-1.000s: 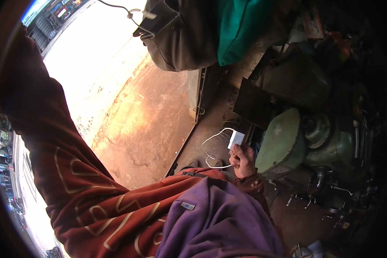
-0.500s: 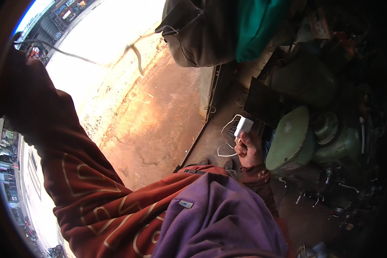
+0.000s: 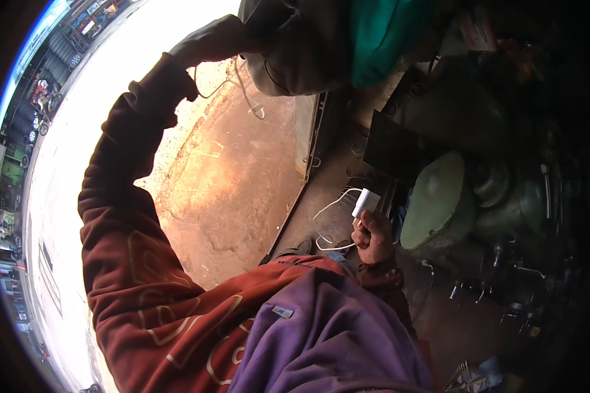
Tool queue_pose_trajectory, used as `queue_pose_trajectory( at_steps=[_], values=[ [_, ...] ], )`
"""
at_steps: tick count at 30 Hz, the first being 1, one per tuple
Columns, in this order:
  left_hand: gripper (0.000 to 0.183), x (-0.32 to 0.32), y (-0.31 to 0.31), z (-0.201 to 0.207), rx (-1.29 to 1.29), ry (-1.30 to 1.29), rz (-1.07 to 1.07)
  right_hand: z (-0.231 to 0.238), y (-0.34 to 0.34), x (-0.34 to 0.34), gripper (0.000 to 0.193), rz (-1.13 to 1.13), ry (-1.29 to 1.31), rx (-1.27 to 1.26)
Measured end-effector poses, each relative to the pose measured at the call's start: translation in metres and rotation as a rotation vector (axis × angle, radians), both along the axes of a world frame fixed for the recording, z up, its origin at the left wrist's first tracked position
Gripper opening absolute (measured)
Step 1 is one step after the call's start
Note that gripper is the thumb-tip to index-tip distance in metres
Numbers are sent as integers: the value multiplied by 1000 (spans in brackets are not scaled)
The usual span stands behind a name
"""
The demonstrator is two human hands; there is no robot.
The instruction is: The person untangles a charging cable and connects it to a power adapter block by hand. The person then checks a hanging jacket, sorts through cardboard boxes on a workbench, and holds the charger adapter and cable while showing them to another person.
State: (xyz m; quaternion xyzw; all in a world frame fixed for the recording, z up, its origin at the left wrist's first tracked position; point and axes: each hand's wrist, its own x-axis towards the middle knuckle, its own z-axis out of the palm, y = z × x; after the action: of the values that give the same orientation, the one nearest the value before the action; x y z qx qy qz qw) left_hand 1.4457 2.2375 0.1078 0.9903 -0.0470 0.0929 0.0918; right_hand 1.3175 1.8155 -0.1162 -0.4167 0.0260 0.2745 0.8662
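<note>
My right hand (image 3: 372,239) is closed around the lower end of a white charger adapter (image 3: 366,204), held upright in front of my waist. A thin white cable (image 3: 316,226) runs from its top and loops down on the left side, back towards the hand. My left arm stretches up and forward, and the left hand (image 3: 219,38), dark in shadow, reaches a grey-brown hanging cloth or bag (image 3: 301,56). Its fingers merge with the dark fabric and I cannot make them out. Below that hand dangles a thin cable (image 3: 249,95) with a pale end.
A teal cloth (image 3: 383,42) hangs beside the grey one. To the right stands a green machine (image 3: 436,200) with rounded housings, in shadow. Several metal tools (image 3: 482,288) lie lower right. A metal-edged threshold (image 3: 295,219) borders the sunlit brown ground (image 3: 223,190). Vehicles stand far left.
My left hand has swung from the far left, in and up to the grey hanging cloth. The dangling cable has shifted right and down. The right hand still holds the charger adapter, slightly lower.
</note>
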Motion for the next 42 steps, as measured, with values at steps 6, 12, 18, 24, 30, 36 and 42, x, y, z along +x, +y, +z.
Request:
queue_pose_trajectory(
  at_steps=[6,12,18,24,30,36,42],
  values=[
    [22,-4,41,56,-40,-387,-214,5,-2,-3,15,-56,31,-25],
    [18,-70,45,116,1095,-765,571,10,2,-2,22,-39,11,-70],
    [19,-82,80,105,996,-586,646,12,14,1,22,14,-2,-70],
    [20,-77,111,98,555,-607,543,17,21,3,23,51,-14,-81],
    [22,-85,115,95,-267,-751,314,7,16,1,22,36,-13,-24],
    [23,-98,63,83,-1140,-664,-208,7,17,4,30,58,-11,16],
    [25,-103,-47,44,-1412,-192,-609,23,30,8,42,275,29,211]
  ],
)
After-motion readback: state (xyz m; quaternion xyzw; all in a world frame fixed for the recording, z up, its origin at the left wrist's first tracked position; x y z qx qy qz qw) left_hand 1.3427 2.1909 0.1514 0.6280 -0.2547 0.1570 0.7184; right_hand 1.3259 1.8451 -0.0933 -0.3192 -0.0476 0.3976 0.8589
